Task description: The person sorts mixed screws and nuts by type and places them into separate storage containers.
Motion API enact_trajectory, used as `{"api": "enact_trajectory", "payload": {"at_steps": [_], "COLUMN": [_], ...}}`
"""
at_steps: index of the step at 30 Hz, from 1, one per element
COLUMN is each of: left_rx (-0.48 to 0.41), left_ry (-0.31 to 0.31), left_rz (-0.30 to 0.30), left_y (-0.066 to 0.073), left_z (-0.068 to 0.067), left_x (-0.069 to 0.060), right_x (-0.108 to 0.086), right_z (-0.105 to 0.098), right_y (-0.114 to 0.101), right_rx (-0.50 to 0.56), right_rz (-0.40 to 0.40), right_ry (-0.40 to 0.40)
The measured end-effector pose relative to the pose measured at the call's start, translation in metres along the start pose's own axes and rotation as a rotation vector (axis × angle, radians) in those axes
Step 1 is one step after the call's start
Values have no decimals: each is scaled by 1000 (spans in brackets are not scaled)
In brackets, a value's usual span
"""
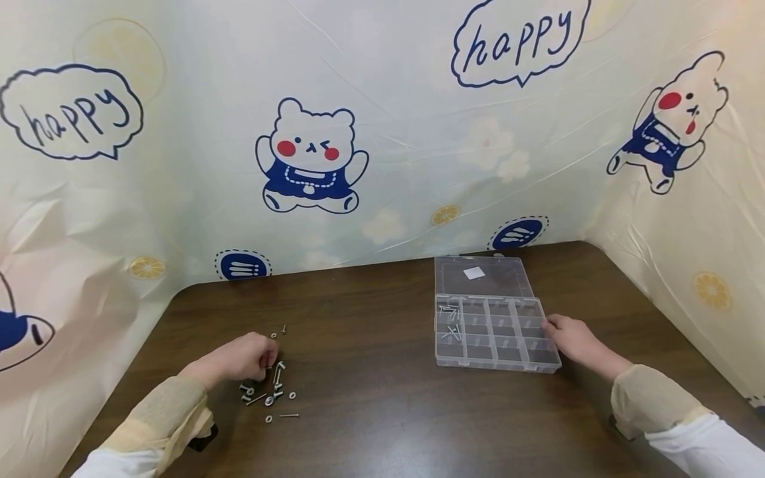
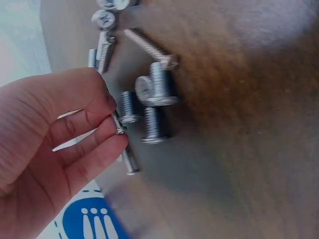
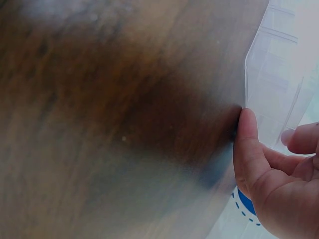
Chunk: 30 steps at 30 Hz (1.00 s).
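At the left of the table, my left hand [image 1: 248, 355] is over a loose group of screws, bolts and nuts. In the left wrist view its thumb and fingers pinch a thin screw [image 2: 118, 123]. Short thick bolts [image 2: 155, 124] and a longer screw [image 2: 149, 47] lie close by. My right hand [image 1: 574, 338] holds the right edge of a clear plastic compartment box [image 1: 496, 364], whose lid [image 1: 496, 279] is folded back. Several screws [image 1: 452, 332] lie in two compartments of its left column. In the right wrist view, the fingers [image 3: 247, 124] meet the box's edge.
Small nuts [image 1: 292, 396] and a thin screw [image 1: 289, 415] lie toward the table's front. Another small screw [image 1: 283, 329] lies beyond my left hand. A printed curtain [image 1: 394, 166] hangs behind and beside the brown table [image 1: 382, 411].
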<state>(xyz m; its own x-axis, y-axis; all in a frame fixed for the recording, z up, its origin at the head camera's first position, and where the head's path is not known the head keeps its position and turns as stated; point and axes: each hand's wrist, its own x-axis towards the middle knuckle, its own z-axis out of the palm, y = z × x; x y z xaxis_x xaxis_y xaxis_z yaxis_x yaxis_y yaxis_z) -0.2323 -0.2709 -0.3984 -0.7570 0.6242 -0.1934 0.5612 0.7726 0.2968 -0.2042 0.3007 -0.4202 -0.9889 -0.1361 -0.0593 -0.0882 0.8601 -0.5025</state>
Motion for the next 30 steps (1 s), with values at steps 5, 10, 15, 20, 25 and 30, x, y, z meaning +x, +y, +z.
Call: {"api": "enact_trajectory", "payload": {"at_steps": [5, 10, 15, 20, 25, 30], "left_rx": [21, 1, -20, -1, 2, 25], "left_ry": [54, 62, 79, 102, 97, 99], "left_rz": [6, -6, -8, -5, 22, 67], "left_y": [2, 9, 19, 27, 36, 46], "left_z": [-9, -19, -32, -46, -53, -51], "left_x": [3, 6, 9, 18, 29, 40], "right_x": [1, 1, 1, 0, 1, 1], "right_z": [0, 1, 1, -1, -1, 1], "right_y": [2, 2, 1, 0, -1, 0], "right_rx": [-11, -11, -14, -15, -10, -10], "right_rz": [-16, -14, -12, -8, -11, -14], "right_ry": [16, 13, 12, 7, 5, 6]}}
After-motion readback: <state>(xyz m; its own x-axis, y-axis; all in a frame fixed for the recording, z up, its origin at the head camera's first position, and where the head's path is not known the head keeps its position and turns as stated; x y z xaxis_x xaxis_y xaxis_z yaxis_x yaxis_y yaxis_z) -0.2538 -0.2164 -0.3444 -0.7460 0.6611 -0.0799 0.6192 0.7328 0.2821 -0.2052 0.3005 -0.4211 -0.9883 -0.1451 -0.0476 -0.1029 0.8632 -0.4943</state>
